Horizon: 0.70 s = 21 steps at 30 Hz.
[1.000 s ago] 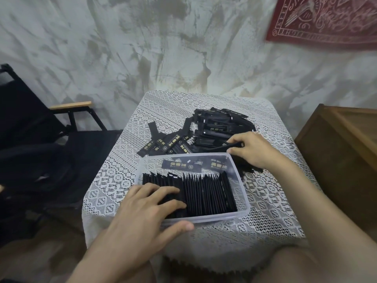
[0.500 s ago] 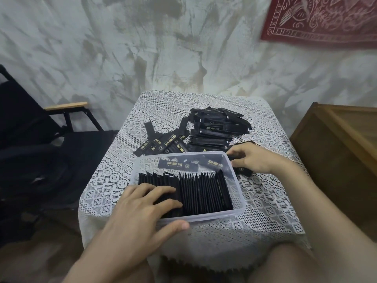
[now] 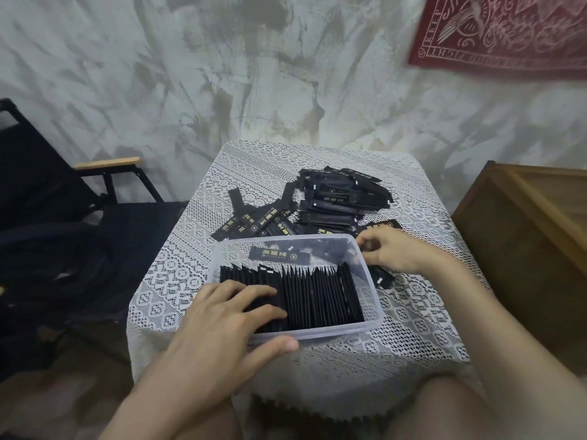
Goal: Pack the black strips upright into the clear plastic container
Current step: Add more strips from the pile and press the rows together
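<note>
A clear plastic container (image 3: 372,300) sits on the lace-covered table (image 3: 413,319). A row of black strips (image 3: 320,296) stands upright inside it, and one strip (image 3: 278,254) lies flat at the back. My left hand (image 3: 228,315) rests flat on the left part of the row, thumb against the container's front wall. My right hand (image 3: 390,249) is just beyond the container's right rim and grips black strips (image 3: 382,277) whose ends stick out above and below my fingers. A loose pile of black strips (image 3: 333,201) lies behind the container.
A few strips with gold print (image 3: 254,225) fan out on the cloth left of the pile. A black folding chair (image 3: 63,217) stands to the left, a wooden crate (image 3: 533,233) to the right. A red cloth (image 3: 508,33) hangs on the wall.
My right hand has drawn back from the pile toward the container's right rim, carrying strips. My left hand has stayed on the packed row.
</note>
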Tool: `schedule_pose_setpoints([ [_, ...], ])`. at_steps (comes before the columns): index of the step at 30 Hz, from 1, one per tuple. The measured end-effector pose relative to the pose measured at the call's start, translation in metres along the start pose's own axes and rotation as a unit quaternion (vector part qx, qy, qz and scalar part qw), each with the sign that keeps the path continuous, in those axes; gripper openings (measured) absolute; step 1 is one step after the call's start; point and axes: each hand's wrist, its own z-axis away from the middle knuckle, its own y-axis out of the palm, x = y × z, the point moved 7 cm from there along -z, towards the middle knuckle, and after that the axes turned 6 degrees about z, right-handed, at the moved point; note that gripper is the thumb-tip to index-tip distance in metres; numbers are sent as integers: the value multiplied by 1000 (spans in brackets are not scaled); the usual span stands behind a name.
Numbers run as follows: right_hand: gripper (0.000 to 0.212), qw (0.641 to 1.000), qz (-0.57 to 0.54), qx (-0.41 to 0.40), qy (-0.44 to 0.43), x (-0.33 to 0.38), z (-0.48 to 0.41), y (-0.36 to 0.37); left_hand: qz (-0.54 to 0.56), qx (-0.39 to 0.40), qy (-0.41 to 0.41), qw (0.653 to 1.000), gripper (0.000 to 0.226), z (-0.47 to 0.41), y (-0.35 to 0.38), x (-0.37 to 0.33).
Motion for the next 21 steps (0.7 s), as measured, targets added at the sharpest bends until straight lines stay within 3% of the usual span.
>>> schedule_pose_setpoints([
  [9, 15, 998, 56, -15, 38, -1, 13, -2, -6, 7, 0, 1000, 60, 0, 1, 0],
  [14, 15, 984, 97, -134, 73, 7, 48, -60, -6, 3, 1, 1000, 62, -2, 0, -1],
  [16, 15, 984, 53, -164, 43, 33, 68, -72, -7, -3, 3, 1000, 62, -2, 0, -1],
  [18, 14, 991, 0, -135, 1, 73, 84, -60, -7, -7, 5, 1000, 62, -2, 0, -1],
  [21, 15, 994, 90, -65, -11, 114, 86, -18, -11, -10, 9, 1000, 63, -3, -1, -4],
])
